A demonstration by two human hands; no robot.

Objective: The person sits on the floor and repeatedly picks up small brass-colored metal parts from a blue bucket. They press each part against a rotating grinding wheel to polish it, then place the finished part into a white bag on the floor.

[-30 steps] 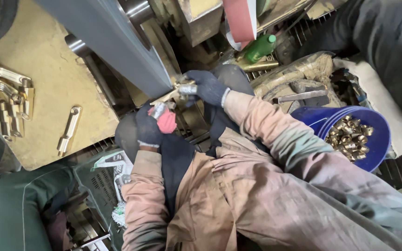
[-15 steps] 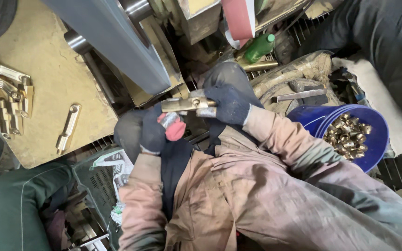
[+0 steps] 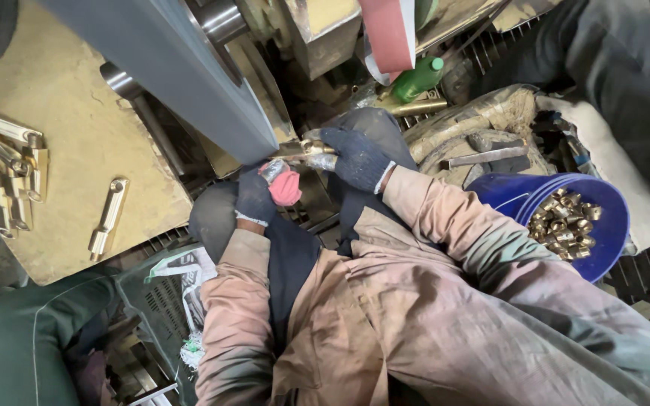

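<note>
Against the lower edge of the wide grey belt (image 3: 174, 68), seen from the head camera, sits a small brass fitting (image 3: 306, 149), shiny and knobbly. Both hands wear dark knit gloves: the right hand (image 3: 359, 158) is closed around the fitting's end, and the left hand (image 3: 257, 197) is curled shut beneath it, gripping a pink rag (image 3: 286, 186). Right of the arms, a blue plastic bucket (image 3: 611, 240) holds more brass pieces (image 3: 566, 222). Flat brass hinges (image 3: 107, 216) lie on a dusty board (image 3: 62, 120) to the left.
</note>
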